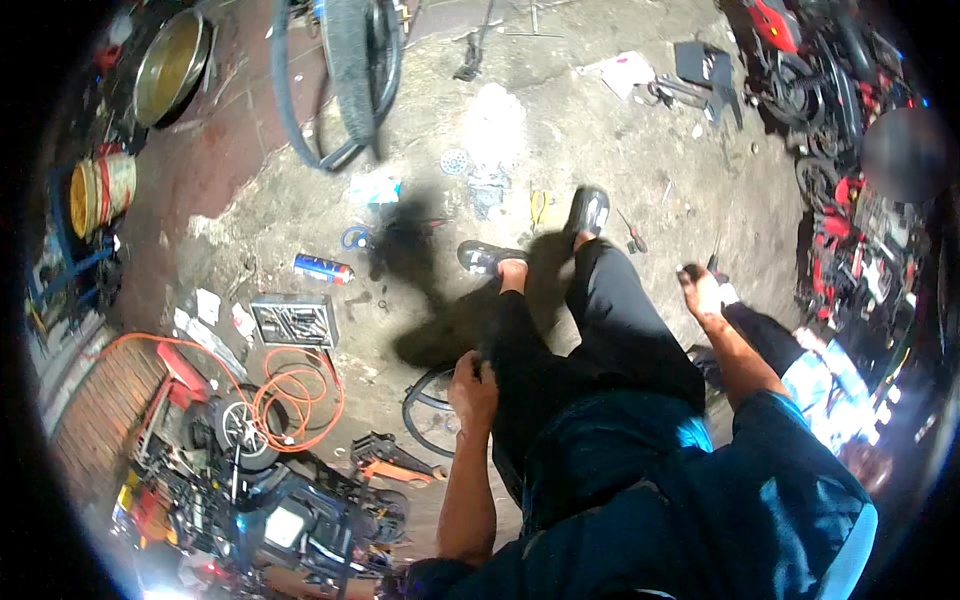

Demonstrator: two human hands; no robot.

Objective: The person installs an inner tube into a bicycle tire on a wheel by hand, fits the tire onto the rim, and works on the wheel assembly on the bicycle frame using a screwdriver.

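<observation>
My left hand [474,391] hangs beside my left thigh with its fingers curled; whether it holds anything cannot be told. Below it, a dark hoop-shaped frame [411,420] lies on the floor. On the other side, my right hand [699,291] has a small dark object [686,271] at its fingertips. A screwdriver [636,238] and yellow-handled pliers [538,207] lie on the concrete near my shoes. Left of them are a blue spray can [322,268], a roll of blue tape [355,238] and a metal tray [330,300] of sockets and tools.
An orange hose [339,405] coils by a wheel [251,435] and a parked scooter [300,517]. A floor jack [394,459] stands nearby. Another person [832,382] is close on my right. Motorcycle parts [832,225] line the right side; a bucket [112,187] and basin [172,71] stand left.
</observation>
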